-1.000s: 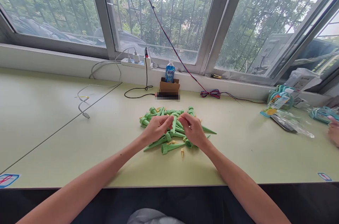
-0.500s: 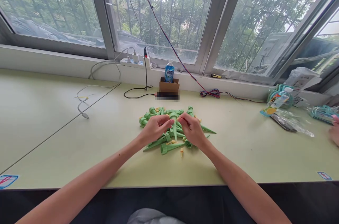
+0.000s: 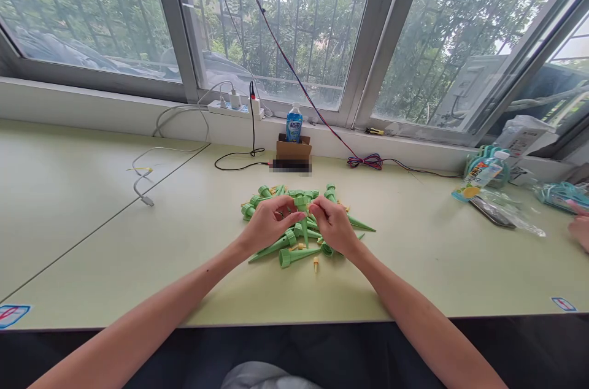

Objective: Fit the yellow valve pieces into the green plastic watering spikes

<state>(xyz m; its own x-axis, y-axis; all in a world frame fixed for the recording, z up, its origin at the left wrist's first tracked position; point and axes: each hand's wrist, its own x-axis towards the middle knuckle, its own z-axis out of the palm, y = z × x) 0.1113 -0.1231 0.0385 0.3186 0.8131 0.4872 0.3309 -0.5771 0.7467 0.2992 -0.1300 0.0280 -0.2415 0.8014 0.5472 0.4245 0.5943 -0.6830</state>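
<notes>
The left hand (image 3: 269,221) gripped a green ribbed-collar spike (image 3: 301,200), tip down, over a pile of matching spikes (image 3: 286,258) on the pale green table (image 3: 414,254). The right hand (image 3: 335,227) pinched a small yellow nozzle (image 3: 309,207) just beside it.

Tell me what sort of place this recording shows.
Probably a shared indoor workroom, though I can't be sure: a long pale green table stands by barred windows, loose green plastic cones are heaped on it, and another person's hand shows at the right edge.
</notes>
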